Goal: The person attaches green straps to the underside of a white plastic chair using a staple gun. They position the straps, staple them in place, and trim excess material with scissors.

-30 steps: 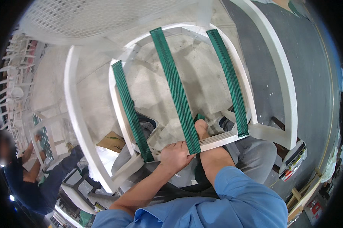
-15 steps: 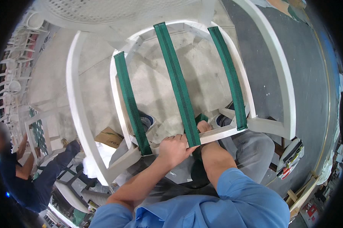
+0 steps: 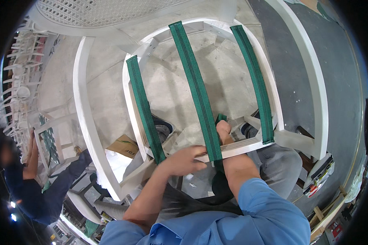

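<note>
A white wooden armchair frame (image 3: 245, 150) stands before me with its seat bare, crossed front to back by three green webbing straps: a left strap (image 3: 141, 98), a middle strap (image 3: 192, 81) and a right strap (image 3: 255, 77). My left hand (image 3: 180, 160) is at the front rail, left of the middle strap's end, slightly blurred, thumb and fingers apart and holding nothing. Under the rail passes my right forearm; my right hand (image 3: 223, 127) is closed inside the seat opening on a loose green webbing strap (image 3: 221, 117). More dark green webbing (image 3: 219, 183) hangs below the rail.
Woven cane fills the chair back (image 3: 106, 12). Curved arms flank the seat. At left are a cardboard box (image 3: 122, 146) and a co-worker (image 3: 24, 175) beside another chair frame (image 3: 49, 141). A tray of tools (image 3: 318, 175) sits at right. My shoes are beneath the seat.
My left hand has moved left off the middle strap's end, its fingers loosening. My right hand has reached a little farther under the rail. The view has shifted slightly.
</note>
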